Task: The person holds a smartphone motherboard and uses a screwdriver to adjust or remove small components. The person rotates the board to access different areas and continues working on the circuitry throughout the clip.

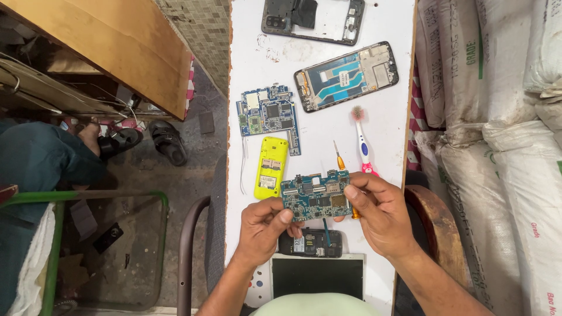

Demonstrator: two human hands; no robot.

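I am watching both hands holding a blue-green rectangular phone circuit board (pixel 317 196) just above the white table (pixel 386 76), near its 6 o'clock end. The left hand (pixel 264 225) is pinching the board's lower left corner between thumb and fingers, and the right hand (pixel 377 212) is gripping its right edge the same way. The board looks light, thin, stiff and fragile, so I judge the bare edges the safest hold, clear of the small chips. A yellow phone shell (pixel 271 167) is lying at its 10 o'clock, a second blue circuit board (pixel 268 115) beyond that, an orange-handled screwdriver (pixel 339 160) at 12 o'clock, and a small black phone body (pixel 311 243) directly beneath.
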